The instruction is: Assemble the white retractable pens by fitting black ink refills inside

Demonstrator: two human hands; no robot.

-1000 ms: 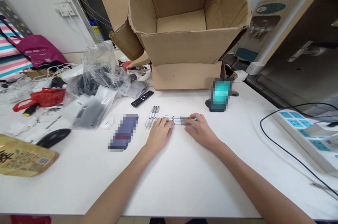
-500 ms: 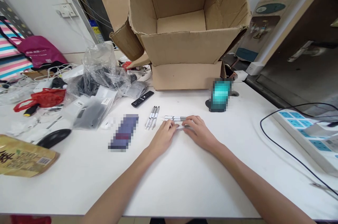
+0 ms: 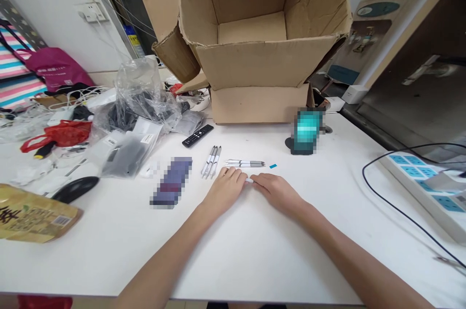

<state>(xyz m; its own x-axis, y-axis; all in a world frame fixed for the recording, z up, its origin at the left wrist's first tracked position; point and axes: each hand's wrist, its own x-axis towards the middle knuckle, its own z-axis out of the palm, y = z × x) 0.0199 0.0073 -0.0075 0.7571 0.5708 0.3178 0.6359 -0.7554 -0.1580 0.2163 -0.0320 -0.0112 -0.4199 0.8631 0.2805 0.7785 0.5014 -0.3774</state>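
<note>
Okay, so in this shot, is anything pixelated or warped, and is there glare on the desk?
In the head view, two things are pixelated: the blue-grey patch left of the pens and the teal patch by the cardboard box. The wide lens bows the edges of the white table, which shows only a soft sheen, no hard glare.
</note>
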